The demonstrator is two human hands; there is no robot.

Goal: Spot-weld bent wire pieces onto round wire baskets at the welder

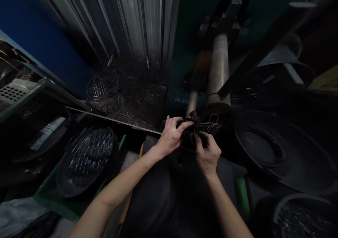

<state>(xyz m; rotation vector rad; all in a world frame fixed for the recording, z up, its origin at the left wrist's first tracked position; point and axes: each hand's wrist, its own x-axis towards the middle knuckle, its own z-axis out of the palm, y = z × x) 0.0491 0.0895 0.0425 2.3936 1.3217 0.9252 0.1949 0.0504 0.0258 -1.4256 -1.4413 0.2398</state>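
My left hand (171, 136) and my right hand (207, 153) both grip a small wire grid piece (204, 127) held flat in front of me. The left fingers curl over its left edge; the right thumb presses its near edge. Just behind the piece stand a grey metal cylinder (218, 72) and a thinner rod (192, 102) of a machine.
A pile of finished wire baskets (116, 93) lies behind a ledge at centre left. A black tub of wire rods (88, 157) sits at left on a green tray (50, 195). Large black basins (285, 153) stand at right, another tub (303, 217) at bottom right.
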